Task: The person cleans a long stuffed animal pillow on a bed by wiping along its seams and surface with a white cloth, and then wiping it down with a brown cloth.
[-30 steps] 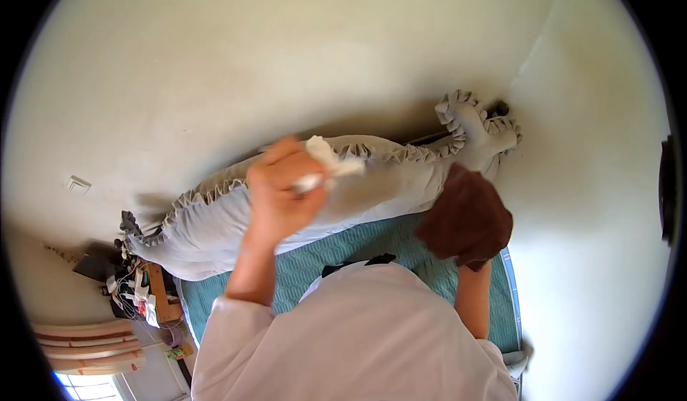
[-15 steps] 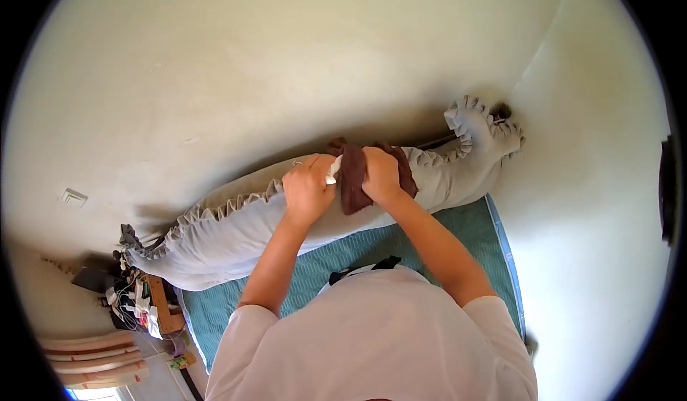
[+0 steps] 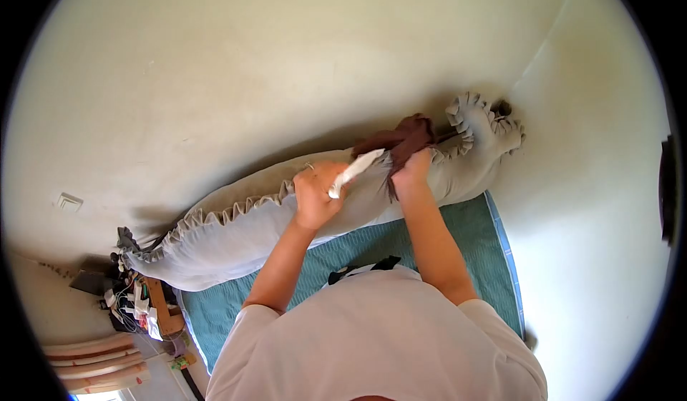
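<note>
My left hand (image 3: 318, 195) is closed, with a slim white strip-like item (image 3: 358, 170) sticking out of it toward the upper right. Whether that item is cloth, paper or something stiff, I cannot tell. A dark brown cloth (image 3: 411, 140) is bunched in my closed right hand (image 3: 412, 170), its folds spreading upward and one end hanging down. Both hands are over the headboard (image 3: 222, 240), which wears a grey fabric cover with a ruffled trim. Below them lies the teal quilted bed surface (image 3: 340, 258).
The plain wall (image 3: 286, 65) rises right behind the headboard and meets another wall at the right. A cluttered bedside table (image 3: 164, 308) with papers and cables stands at the left. A light switch (image 3: 69, 202) and a striped curtain (image 3: 96, 362) are also on the left.
My right hand has moved right and the brown cloth has swung up and away from my left hand. More of the white item shows, and the left hand has shifted slightly right.
</note>
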Available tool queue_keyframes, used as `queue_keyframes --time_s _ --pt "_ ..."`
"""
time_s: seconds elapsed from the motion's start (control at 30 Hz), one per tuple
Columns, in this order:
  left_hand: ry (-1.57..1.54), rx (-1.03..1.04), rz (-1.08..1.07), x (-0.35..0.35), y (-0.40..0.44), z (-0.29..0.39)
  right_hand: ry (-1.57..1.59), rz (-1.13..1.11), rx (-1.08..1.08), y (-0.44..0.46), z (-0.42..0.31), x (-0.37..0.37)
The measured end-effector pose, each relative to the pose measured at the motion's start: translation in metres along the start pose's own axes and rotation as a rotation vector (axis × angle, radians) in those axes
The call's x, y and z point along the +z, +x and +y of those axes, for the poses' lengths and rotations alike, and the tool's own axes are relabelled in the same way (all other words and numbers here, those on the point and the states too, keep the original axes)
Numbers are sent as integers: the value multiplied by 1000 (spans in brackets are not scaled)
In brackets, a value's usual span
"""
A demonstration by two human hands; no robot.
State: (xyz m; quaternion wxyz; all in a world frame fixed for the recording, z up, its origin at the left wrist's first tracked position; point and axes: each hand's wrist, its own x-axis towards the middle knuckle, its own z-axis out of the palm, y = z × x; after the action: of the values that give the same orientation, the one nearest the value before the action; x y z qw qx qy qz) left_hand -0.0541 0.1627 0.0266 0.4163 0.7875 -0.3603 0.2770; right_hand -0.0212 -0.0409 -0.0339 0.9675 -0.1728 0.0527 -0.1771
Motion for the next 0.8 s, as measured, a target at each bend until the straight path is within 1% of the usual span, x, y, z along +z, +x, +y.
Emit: queue_keyframes --time_s 0.03,0.07,0.1,0.13,0.17,0.2,0.23,0.27,0.3,0.33,0.37,0.4,0.43,0.47,0.5,0.53,0.57,0.6,0.63,0.67,0.7,0.77,0.8 --pt "10 -69 79 1 -2 0 -86 52 -93 7 -9 -16" --pt "-25 -197 114 -2 0 -2 -172 104 -185 18 -27 -36" --pt "-62 -324 147 -10 4 -1 -888 38 -269 32 -65 -73" --pt "18 -362 97 -16 5 0 -1249 1 -291 32 -88 -75" --pt "15 -358 94 -18 12 7 -1604 -31 -341 33 -110 -76" --pt "173 -255 115 -23 20 17 -1039 -565 -242 13 -135 -31" --pt "326 -152 133 -26 27 24 -735 -781 -223 1 -140 -11" --pt "354 -170 67 -26 29 31 -421 -1000 -134 -12 -145 8" --pt "343 -166 62 -21 35 40 -751 -717 -313 -26 -135 16" --pt "408 -51 -34 -13 40 51 -1144 -535 -393 -32 -124 14" --pt "472 67 -132 -6 43 60 -1505 -499 -481 -36 -101 3" --pt "422 120 -175 8 39 53 -1680 -570 -546 -39 -78 -11" --pt "417 130 -180 15 32 46 -1796 -608 -608 -42 -58 -22" --pt "412 54 -272 20 25 38 -1857 -621 -654 -43 -42 -27" --pt "405 -24 -366 24 20 28 -1868 -605 -670 -43 -33 -21" --pt "341 -24 -276 27 17 22 -1854 -564 -643 -43 -30 -11" --pt "331 -14 -287 32 15 17 -1859 -543 -643 -33 -19 -20" --pt "282 -60 -208 34 13 16 -1747 -397 -568 -21 -5 -38" --pt "235 -104 -129 35 11 17 -1626 -257 -499 -20 -1 -34" --pt "188 -103 -103 37 12 18 -1621 -213 -455 -22 -5 -32" --pt "180 -89 -102 39 13 17 -1622 -203 -471 -17 0 -34" --pt "186 12 -99 39 10 12 -1186 -111 -291 -5 13 -47" --pt "182 17 -101 38 9 12 -1186 -106 -296 -4 12 -43"
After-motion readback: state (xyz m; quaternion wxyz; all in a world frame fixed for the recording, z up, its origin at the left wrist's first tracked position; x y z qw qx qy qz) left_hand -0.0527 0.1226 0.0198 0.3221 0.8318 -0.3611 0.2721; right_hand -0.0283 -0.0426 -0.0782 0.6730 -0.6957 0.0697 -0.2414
